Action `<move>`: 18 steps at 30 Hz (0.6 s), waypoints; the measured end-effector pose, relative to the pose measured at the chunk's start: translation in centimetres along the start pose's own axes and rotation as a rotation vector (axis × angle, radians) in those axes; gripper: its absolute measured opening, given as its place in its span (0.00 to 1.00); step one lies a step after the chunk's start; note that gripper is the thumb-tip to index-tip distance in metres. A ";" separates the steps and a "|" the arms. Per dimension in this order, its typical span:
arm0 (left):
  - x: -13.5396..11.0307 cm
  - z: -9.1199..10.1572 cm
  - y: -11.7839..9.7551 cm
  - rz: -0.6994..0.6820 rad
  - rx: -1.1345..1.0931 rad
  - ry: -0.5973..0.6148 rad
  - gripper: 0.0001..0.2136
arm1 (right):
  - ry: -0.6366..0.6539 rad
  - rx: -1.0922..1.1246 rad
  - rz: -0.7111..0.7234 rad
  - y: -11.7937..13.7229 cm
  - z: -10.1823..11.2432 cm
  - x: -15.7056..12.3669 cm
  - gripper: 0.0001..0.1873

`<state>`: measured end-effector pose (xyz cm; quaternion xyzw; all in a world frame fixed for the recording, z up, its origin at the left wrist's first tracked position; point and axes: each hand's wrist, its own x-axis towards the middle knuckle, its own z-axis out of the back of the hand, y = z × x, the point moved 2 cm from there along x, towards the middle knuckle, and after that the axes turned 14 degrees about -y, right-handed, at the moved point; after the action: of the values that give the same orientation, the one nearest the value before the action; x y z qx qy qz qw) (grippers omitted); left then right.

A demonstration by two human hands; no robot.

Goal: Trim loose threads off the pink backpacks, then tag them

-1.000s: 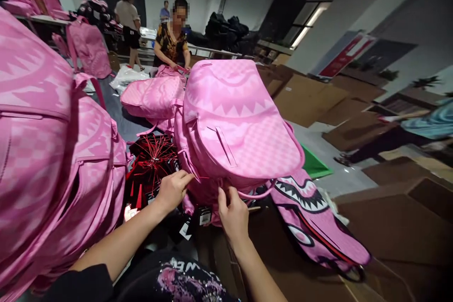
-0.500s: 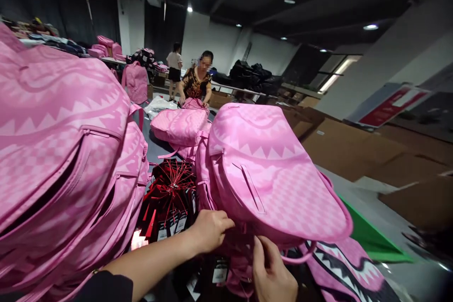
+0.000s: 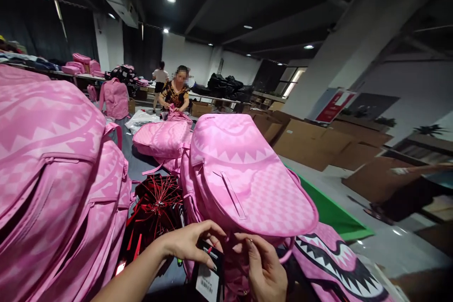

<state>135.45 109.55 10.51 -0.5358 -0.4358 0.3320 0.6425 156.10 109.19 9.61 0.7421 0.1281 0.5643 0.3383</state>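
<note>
A pink backpack [image 3: 244, 179] with a shark-tooth pattern lies on the table in front of me. My left hand [image 3: 189, 243] pinches a black and white hang tag [image 3: 208, 271] with a red string, just below the backpack's lower edge. Close beside it, my right hand [image 3: 265, 271] is closed in a pinch at the backpack's bottom strap; what its fingers hold is too small to make out. A pile of black tags with red strings [image 3: 157, 210] lies left of the backpack.
Tall stacks of pink backpacks [image 3: 53, 174] fill the left side. More pink bags [image 3: 161, 137] lie further along the table, where a person [image 3: 175, 94] works. Another shark-mouth bag [image 3: 336, 269] lies at lower right. Flat cardboard boxes [image 3: 311, 144] cover the floor on the right.
My left hand has come away from the backpack's edge and now holds a hang tag up in view. My right hand shifted slightly left. The camera view has tilted.
</note>
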 end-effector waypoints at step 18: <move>-0.1 -1.8 2.3 -0.316 0.830 -0.434 0.17 | 0.321 -0.038 0.033 0.8 -0.8 0.7 0.11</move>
<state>137.20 109.22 8.15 -0.0805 -0.4665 0.4801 0.7385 155.41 109.30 10.81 0.6380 0.1576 0.6834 0.3179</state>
